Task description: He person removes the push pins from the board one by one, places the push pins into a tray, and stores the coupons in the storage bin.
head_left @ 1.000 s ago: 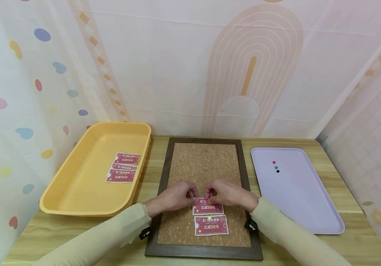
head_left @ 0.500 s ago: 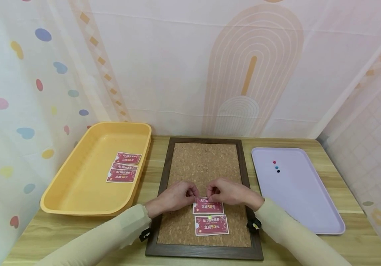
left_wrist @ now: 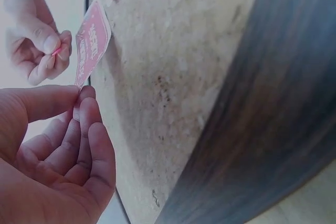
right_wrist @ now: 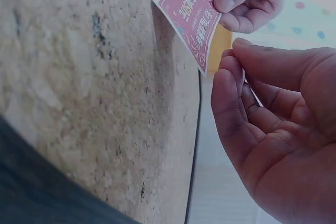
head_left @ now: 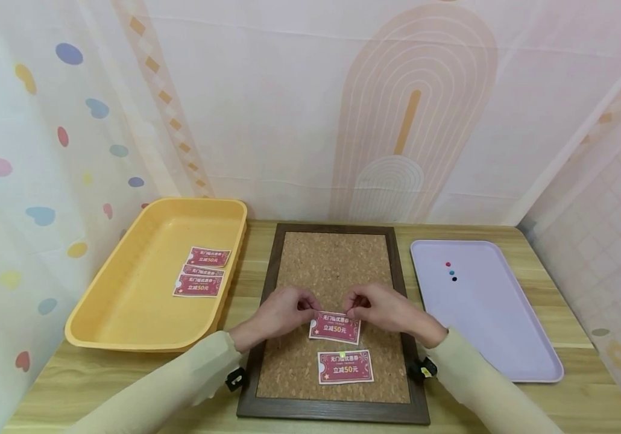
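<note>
My left hand (head_left: pixel 283 309) pinches a red coupon (head_left: pixel 334 327) by its upper left corner between thumb and index finger. That coupon tilts up off the corkboard (head_left: pixel 337 259) in the left wrist view, its far end hanging free. My right hand (head_left: pixel 378 306) is at the coupon's upper right and pinches a small pinkish-red push pin (left_wrist: pixel 56 52), which shows at its fingertips in the left wrist view. Below lies a second red coupon (head_left: pixel 345 369), flat on the cork, with a yellow-green push pin (head_left: pixel 342 354) at its top edge.
To the left stands a yellow bin (head_left: pixel 126 301) with several more coupons (head_left: pixel 199 283) inside. On the right, a lilac tray (head_left: pixel 497 319) bears a red, a blue and a black pin (head_left: pixel 454 279). A dark wooden frame (head_left: pixel 332 411) borders the corkboard.
The held coupon has moved up and slightly left, widening the gap to the lower coupon. My right hand has shifted a little right and up, off the coupon's printed face.
</note>
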`<action>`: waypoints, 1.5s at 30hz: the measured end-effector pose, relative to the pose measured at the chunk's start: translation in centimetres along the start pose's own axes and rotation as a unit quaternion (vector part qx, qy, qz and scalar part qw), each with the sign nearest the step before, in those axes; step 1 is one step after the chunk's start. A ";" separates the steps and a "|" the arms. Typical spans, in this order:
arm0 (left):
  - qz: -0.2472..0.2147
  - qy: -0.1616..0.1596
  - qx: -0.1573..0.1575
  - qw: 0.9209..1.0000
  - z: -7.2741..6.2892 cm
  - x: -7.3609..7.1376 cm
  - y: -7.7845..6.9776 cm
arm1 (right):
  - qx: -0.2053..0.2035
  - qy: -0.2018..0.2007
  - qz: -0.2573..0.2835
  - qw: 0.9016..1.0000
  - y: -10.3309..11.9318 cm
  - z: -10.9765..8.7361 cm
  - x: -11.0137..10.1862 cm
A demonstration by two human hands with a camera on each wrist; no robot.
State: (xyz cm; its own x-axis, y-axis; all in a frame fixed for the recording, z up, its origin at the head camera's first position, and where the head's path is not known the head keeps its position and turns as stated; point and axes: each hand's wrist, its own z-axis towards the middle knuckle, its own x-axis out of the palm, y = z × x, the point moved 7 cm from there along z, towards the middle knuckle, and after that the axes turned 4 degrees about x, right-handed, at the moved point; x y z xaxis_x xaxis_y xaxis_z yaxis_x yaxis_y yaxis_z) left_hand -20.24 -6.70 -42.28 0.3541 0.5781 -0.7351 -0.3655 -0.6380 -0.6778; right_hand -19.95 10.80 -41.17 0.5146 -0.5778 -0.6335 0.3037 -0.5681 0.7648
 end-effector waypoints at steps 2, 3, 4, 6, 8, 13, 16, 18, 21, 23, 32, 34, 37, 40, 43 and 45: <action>-0.007 -0.009 0.006 1.000 -0.1 -0.3 -0.1 | -0.007 -0.014 0.000 1.000 0.0 -0.3 -0.3; -0.011 -0.013 0.010 1.000 -0.1 -0.5 -0.2 | -0.009 -0.021 0.000 1.000 0.1 -0.4 -0.5; -0.013 -0.017 0.016 1.000 -0.2 -0.7 -0.3 | -0.010 -0.028 0.000 1.000 0.1 -0.6 -0.6; -0.021 -0.025 0.021 0.999 -0.3 -1.1 -0.4 | -0.010 -0.040 -0.001 0.999 0.2 -0.9 -1.0; -0.028 -0.033 0.025 0.999 -0.4 -1.4 -0.5 | -0.010 -0.050 -0.002 0.999 0.2 -1.2 -1.3; -0.051 -0.037 0.020 0.998 -0.6 -1.9 -0.6 | -0.016 -0.069 0.000 0.997 0.3 -1.9 -2.0; -0.063 -0.041 0.019 0.997 -0.8 -2.3 -0.6 | -0.022 -0.080 0.008 0.997 0.3 -2.3 -2.5; -0.070 -0.047 0.017 0.996 -0.9 -2.6 -0.6 | -0.025 -0.083 0.018 0.996 0.3 -2.7 -2.8; -0.081 -0.057 0.013 0.995 -1.1 -3.1 -0.6 | -0.028 -0.091 0.028 0.995 0.4 -3.2 -3.3; -0.086 -0.063 0.014 0.994 -1.3 -3.4 -0.7 | -0.027 -0.097 0.033 0.994 0.3 -3.5 -3.7; -0.108 -0.089 -0.011 0.990 -2.1 -4.8 -0.6 | -0.028 -0.133 0.038 0.990 0.2 -4.5 -5.1; -0.113 -0.092 -0.013 0.989 -2.3 -5.1 -0.5 | -0.027 -0.137 0.038 0.989 0.2 -4.8 -5.4; -0.116 -0.096 -0.011 0.989 -2.6 -5.5 -0.2 | -0.017 -0.142 0.045 0.989 0.0 -5.1 -5.8; -0.113 -0.099 -0.006 0.989 -2.9 -5.8 0.1 | -0.005 -0.146 0.049 0.988 -0.3 -5.4 -6.2; -0.109 -0.108 -0.003 0.988 -3.2 -6.2 0.4 | 0.004 -0.153 0.046 0.987 -0.6 -5.8 -6.6; -0.107 -0.117 0.002 0.987 -3.3 -6.6 0.5 | 0.007 -0.157 0.044 0.987 -0.9 -6.1 -6.9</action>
State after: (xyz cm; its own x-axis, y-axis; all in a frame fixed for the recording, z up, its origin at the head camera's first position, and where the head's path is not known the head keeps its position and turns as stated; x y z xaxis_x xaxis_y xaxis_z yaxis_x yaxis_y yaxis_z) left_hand -19.89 -12.53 -37.70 0.2156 0.8017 -0.5574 -0.3077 -0.4860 -0.8180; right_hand -18.88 18.84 -36.74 0.2639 -0.7765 -0.5722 0.2573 -0.5150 0.8177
